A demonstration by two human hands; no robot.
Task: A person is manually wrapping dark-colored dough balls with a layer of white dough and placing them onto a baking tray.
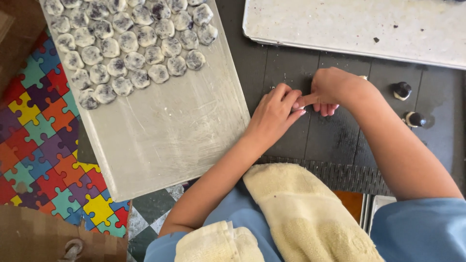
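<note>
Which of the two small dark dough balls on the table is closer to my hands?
The upper small dark dough ball, lying beside the right hand. The other dark ball sits lower and further right on the dark wooden table.

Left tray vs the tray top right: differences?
The left tray holds rows of flat, dark-speckled dough pieces at its far end; the top-right tray shows only a few dark specks. The left tray overhangs the table's edge; the other lies on the table. Both are pale, flat and floury.
</note>
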